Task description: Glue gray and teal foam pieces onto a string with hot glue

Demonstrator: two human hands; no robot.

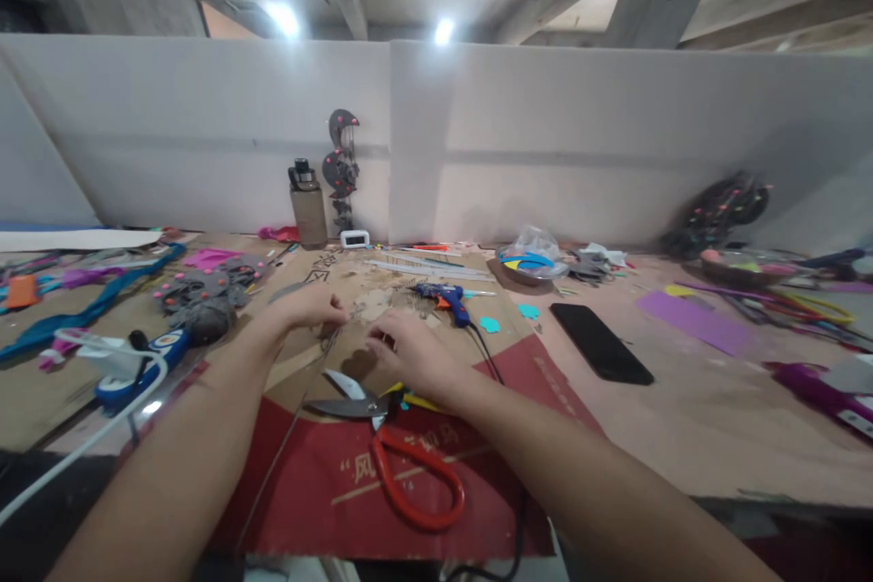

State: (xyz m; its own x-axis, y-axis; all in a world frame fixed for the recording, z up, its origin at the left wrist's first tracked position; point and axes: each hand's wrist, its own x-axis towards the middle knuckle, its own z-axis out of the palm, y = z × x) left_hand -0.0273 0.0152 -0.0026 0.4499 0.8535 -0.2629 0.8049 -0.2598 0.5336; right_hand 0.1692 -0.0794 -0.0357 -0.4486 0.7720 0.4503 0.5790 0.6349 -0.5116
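Observation:
My left hand point(315, 305) is raised over the cardboard, its fingertips pinched together. A thin grey strand point(281, 450) runs from just below those fingertips down to the near edge of the board. To the right, my right hand point(402, 341) has its fingers curled, thumb and forefinger close together; whatever may be between them is too small to make out. The two hands are a short gap apart. Below them, red-handled scissors point(419, 482) lie with blades parted on the red printed cardboard point(491, 491). Yellow-handled pliers point(416, 400) are partly hidden under my right wrist.
Behind my hands lies a blue glue gun point(446, 302) with its cord trailing toward me. A black phone point(600, 344) is on the right. Grey pink-dotted pieces point(211, 286) and a power strip point(143, 368) sit on the left. A bottle point(309, 209) stands by the white partition.

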